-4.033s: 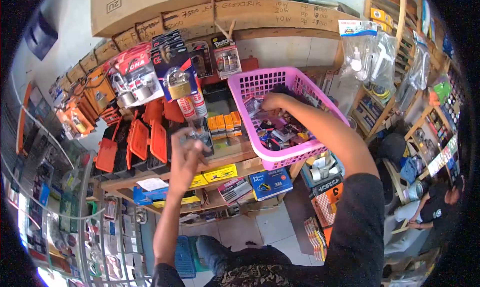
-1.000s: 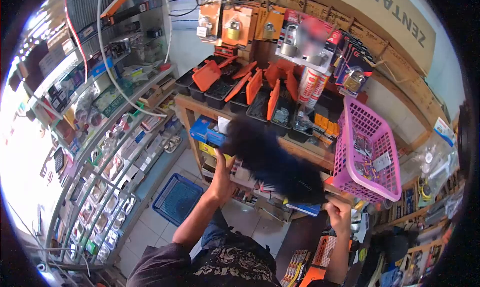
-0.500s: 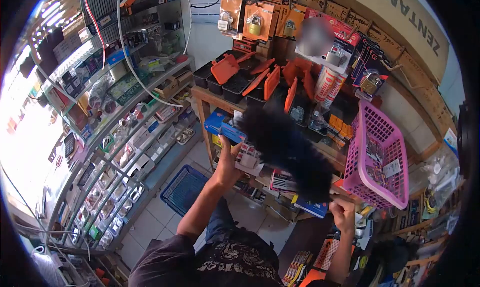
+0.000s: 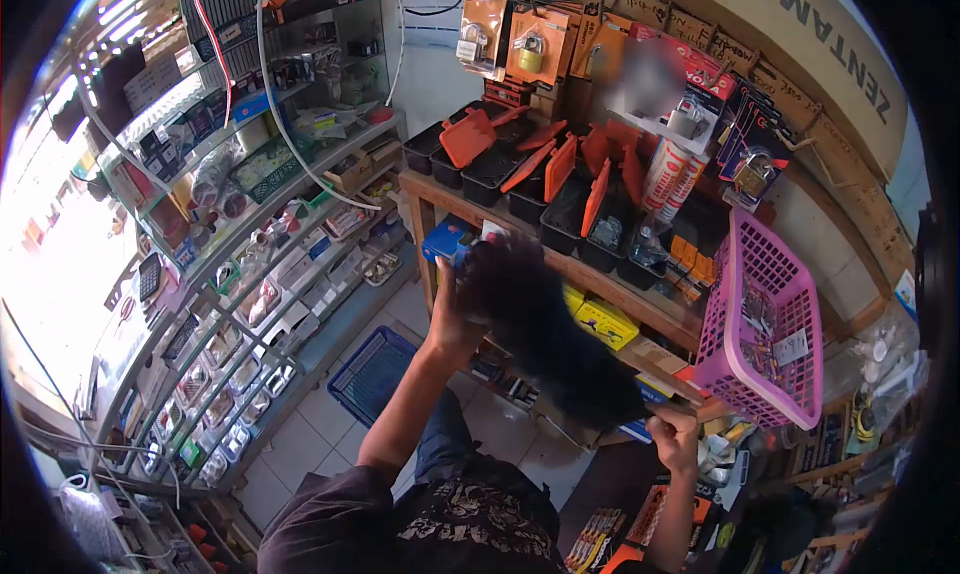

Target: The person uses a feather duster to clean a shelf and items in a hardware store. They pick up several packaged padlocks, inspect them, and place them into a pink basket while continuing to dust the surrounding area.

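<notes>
From where I stand, a long, black, shaggy duster (image 4: 545, 339) is nearest, held between two bare hands to the left of the pink, perforated plastic basket (image 4: 765, 389). The right hand (image 4: 674, 439), just below that basket, has its grip curled around the duster's lower end. The left hand (image 4: 457, 324), farther left, is against the upper end; the dark fluff covers its fingers, so I cannot tell whether that grip is clenched or released.

The pink basket, at the right end of the wooden surface (image 4: 640, 299), holds a jumble of small packets and a white paper slip (image 4: 790, 347). Left of it stand small orange boxes (image 4: 690, 259), then a row of black bins with hinged orange lids (image 4: 563, 166); one bin near the boxes holds something clear and crumpled. Well left of the basket and lower, a blue plastic crate (image 4: 375, 374) sits on the floor.

The duster blocks part of the shelf under the surface, cutting off a yellow box (image 4: 605, 324). Behind the bins, red-and-white tubes (image 4: 675, 179) stand below carded padlocks (image 4: 530, 52); a grey blur smears one pack beyond reading.
</notes>
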### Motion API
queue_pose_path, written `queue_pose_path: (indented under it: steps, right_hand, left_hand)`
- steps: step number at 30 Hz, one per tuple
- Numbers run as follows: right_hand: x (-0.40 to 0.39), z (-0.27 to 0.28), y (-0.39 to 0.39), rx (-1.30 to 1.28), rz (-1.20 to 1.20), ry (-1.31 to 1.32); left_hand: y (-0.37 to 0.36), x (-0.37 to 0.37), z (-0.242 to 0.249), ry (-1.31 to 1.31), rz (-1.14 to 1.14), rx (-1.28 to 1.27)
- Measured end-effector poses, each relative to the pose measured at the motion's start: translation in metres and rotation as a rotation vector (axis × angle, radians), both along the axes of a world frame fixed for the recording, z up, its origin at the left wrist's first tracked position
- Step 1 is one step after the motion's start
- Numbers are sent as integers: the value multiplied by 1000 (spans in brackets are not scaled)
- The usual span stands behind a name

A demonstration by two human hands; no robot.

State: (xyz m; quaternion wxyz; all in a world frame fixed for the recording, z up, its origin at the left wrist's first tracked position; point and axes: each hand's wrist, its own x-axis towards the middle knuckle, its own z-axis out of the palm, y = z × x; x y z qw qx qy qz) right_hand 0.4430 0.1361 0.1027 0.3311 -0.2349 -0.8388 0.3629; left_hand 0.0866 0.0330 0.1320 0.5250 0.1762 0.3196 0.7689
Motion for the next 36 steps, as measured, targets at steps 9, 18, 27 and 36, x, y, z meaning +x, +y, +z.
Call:
queue_pose_path:
  steps: [9,18,27,36]
  right_hand:
    - [-9,-22,-13,-43,-131,64]
    - [-23,-56,-34,-108,-44,56]
    - [-31,-72,-45,-121,-39,113]
    - [-28,-82,-45,-49,-89,183]
  left_hand:
    - [9,3,-10,-252,13,307]
    - [10,10,-12,-209,45,376]
    - [11,16,-3,-226,127,410]
    - [11,14,-1,-263,29,432]
